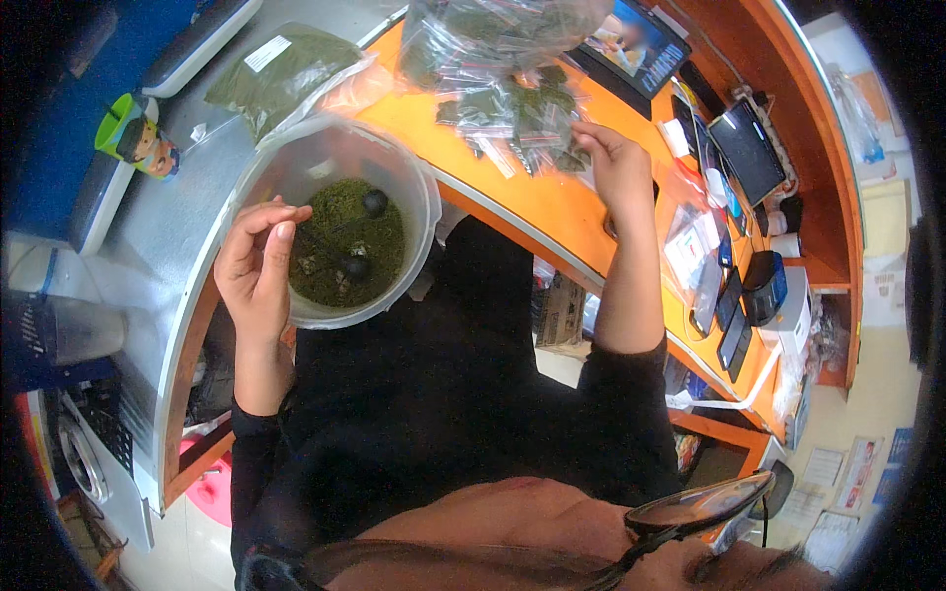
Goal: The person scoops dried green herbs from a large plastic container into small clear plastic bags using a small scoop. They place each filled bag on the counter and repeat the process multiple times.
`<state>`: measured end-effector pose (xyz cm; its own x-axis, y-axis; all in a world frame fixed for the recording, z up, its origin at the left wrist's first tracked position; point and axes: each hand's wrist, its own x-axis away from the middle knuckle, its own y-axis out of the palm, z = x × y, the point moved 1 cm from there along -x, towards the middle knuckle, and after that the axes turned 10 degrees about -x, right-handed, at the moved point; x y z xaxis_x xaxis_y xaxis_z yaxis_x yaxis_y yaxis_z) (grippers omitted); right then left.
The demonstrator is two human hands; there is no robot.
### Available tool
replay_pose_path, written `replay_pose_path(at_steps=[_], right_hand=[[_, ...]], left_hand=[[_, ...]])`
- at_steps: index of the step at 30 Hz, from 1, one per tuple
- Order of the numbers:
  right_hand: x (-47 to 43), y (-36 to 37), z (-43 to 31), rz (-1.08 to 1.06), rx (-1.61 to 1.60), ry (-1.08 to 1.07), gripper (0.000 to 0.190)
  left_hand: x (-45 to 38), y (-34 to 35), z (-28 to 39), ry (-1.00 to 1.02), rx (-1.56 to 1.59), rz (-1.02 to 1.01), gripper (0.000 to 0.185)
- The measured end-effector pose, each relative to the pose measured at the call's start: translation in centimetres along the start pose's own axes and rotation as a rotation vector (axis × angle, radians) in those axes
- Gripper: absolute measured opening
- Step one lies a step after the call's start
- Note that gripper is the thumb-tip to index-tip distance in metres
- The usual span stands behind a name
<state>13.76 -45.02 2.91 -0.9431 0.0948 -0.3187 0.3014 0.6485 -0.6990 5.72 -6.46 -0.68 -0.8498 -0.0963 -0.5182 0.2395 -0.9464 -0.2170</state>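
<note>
A translucent plastic bucket (425,214) stands before me, with dried green herb (332,281) in its bottom. Two black round-headed spoons or scoops (355,266) lie on the herb. My left hand (259,258) is raised at the bucket's left rim, thumb and fingers close together; whether something thin is between them, I cannot tell. On the orange desk, my right hand (617,162) has its fingertips at the right edge of a pile of small clear zip bags (517,122) filled with green herb. Behind that pile sits a large clear bag (495,33) stuffed with more bags.
A big sealed bag of green powder (288,74) lies on the grey counter (185,155), near a green cartoon cup (137,137). On the orange desk (510,199), a dark printed box (635,52), phones (732,325) and cables crowd the right side.
</note>
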Motion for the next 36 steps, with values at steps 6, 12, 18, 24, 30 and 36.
replay_pose_path(at_steps=[6,12,18,24,30,36], right_hand=[[0.4,-0.9,9.1,-0.015,0.442,0.073,0.019],[0.5,-1.1,9.1,0.115,0.398,0.092,0.018],[1.9,-2.0,0.9,0.291,-0.200,0.197,0.018],[7.1,6.9,-8.4,-0.408,-1.126,0.131,0.014],[7.7,10.0,-12.0,-0.535,-1.199,0.013,0.015],[7.7,8.8,-13.4,-0.448,-0.957,-0.303,0.036]], left_hand=[[-0.1,0.3,0.1,-0.021,0.044,-0.023,0.013],[0.0,0.4,0.3,0.001,0.035,-0.037,0.013],[0.3,0.2,0.8,-0.050,0.019,-0.074,0.016],[0.2,3.3,3.9,-0.098,-0.071,-0.387,0.028],[0.8,2.5,3.6,-0.001,-0.191,-0.306,0.008],[1.2,1.8,2.3,0.010,-0.191,-0.135,0.007]])
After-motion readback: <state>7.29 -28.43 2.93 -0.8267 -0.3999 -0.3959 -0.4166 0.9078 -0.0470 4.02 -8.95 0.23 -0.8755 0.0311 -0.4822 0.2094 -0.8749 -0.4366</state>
